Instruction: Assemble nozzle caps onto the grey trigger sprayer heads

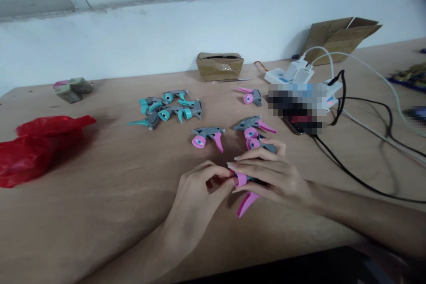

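The left hand (196,199) pinches, thumb against forefinger, at the collar end of a grey-and-pink plastic trigger spray head (242,179); the right hand (282,177) closes over its grey body from the other side, palm contact hidden. The piece is located at the near middle of the light-brown wooden table (116,222), its pink lever pointing toward the wearer. The opposed grip appears chosen to steady the body while leaving the collar to the left fingertips. Further pink-collared grey spray heads (209,132) lie just beyond the hands; teal-collared grey ones (176,110) form a separate cluster farther left, seemingly sorted by colour. Bare wood gives the left hand room toward the crumpled red plastic bag (43,146). On the right, a black cable (353,177) crosses beyond the forearm, restricting movement. The table's rear edge meets a white wall (149,40).
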A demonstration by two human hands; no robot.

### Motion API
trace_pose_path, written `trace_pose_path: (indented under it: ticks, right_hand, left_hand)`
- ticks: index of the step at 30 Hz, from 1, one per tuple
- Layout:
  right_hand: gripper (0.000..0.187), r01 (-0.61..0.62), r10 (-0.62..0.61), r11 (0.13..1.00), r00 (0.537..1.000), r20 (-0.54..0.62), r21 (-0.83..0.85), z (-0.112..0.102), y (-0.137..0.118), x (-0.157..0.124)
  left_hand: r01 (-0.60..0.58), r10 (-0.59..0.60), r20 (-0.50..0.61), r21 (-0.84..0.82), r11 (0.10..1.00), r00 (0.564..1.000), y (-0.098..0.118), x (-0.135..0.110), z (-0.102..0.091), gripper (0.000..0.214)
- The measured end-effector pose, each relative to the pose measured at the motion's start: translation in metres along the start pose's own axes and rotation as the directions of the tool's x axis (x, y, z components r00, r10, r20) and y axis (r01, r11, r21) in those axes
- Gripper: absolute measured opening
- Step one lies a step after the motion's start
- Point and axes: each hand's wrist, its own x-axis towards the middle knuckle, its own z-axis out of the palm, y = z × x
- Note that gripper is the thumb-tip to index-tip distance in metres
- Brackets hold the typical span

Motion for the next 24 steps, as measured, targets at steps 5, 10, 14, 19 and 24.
trace_pose_path:
  ticks: [5,10,14,19,24]
  right_hand:
    - [0.036,-0.089,0.098,0.992,0.99,-0.099,0.092,-0.002,-0.001,0.004]
    - [0.036,-0.176,0.231,0.931,0.962,-0.144,0.319,0.002,-0.002,0.007]
    - [0.033,-0.233,0.304,0.848,0.95,-0.076,0.476,0.005,-0.005,0.008]
    - [0.033,-0.229,0.315,0.831,0.945,-0.09,0.506,0.0,-0.009,0.009]
    - [0.03,-0.19,0.254,0.911,0.958,-0.134,0.366,-0.002,-0.008,0.008]
  left_hand:
    - [-0.097,0.09,-0.121,-0.055,0.994,0.989,0.004,-0.002,0.003,0.006]
    - [-0.21,0.196,-0.114,-0.123,0.97,0.974,0.005,-0.001,0.003,0.015]
    - [-0.308,0.299,-0.087,-0.109,0.945,0.95,0.004,-0.002,0.0,0.017]
    - [-0.407,0.404,-0.213,0.033,0.913,0.889,-0.001,-0.003,-0.002,0.013]
    - [-0.52,0.576,-0.211,0.27,0.811,0.789,-0.009,-0.001,0.001,0.016]
